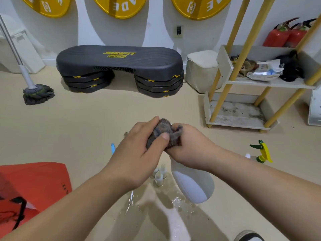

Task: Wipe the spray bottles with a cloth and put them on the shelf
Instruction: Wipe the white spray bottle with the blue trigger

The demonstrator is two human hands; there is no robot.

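**A:** Where is the white spray bottle point(192, 183)?

**B:** Held off the floor, left of the shelf point(225, 65) and nearer the camera, with its head buried in the grey cloth point(161, 131).

**A:** And the hands?

**B:** The left hand point(139, 150) has its fingers curled over the cloth, thumb pressed on the near side. The right hand point(189, 148) is wrapped round the bottle's neck, with a fold of cloth caught in the grip.

**A:** Any other bottle?

**B:** A green-and-yellow spray bottle point(261, 152) stands on the floor just in front of the shelf's bottom tier. Some small white bottles point(159, 174) sit left of the shelf too, under the hands.

**A:** What is on the shelf?

**B:** The middle tier holds a wipes packet point(264, 72) and something dark I cannot make out. The bottom tier is stained.
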